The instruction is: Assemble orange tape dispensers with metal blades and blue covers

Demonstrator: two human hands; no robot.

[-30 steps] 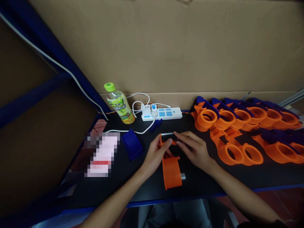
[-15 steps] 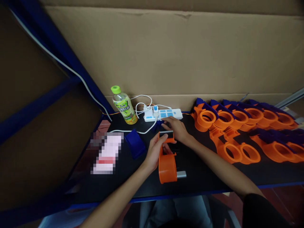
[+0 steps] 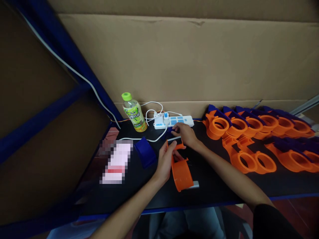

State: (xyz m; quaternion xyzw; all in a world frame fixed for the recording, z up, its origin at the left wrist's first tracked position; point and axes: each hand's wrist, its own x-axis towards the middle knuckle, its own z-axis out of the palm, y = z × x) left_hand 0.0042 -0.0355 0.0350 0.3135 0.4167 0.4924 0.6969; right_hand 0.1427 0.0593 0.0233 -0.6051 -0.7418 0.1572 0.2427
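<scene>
An orange tape dispenser [image 3: 183, 174] with a ring-shaped body is gripped near its toothed metal edge by my left hand [image 3: 165, 161], thumb on top. Just beyond it, my right hand [image 3: 185, 134] has its fingers curled on a dark blue plastic piece [image 3: 170, 133] in front of the power strip; the fingertips partly cover that piece. Left of the dispenser lies another blue plastic piece [image 3: 146, 152], flat on the black table [image 3: 211, 186]. A silvery flat bar [image 3: 195, 184] shows from behind the dispenser's ring.
A drink bottle [image 3: 135, 114] stands at the back beside a white power strip [image 3: 184, 121] with plugs and cables. Several orange dispensers with blue parts [image 3: 216, 126] line the right side, and two bare orange frames [image 3: 243, 161] lie before them. Cardboard [image 3: 174, 59] walls the back.
The dispenser in my left hand has tilted, its ring swinging to the right. My right fingers have closed in on the blue piece. The whole view has shifted slightly.
</scene>
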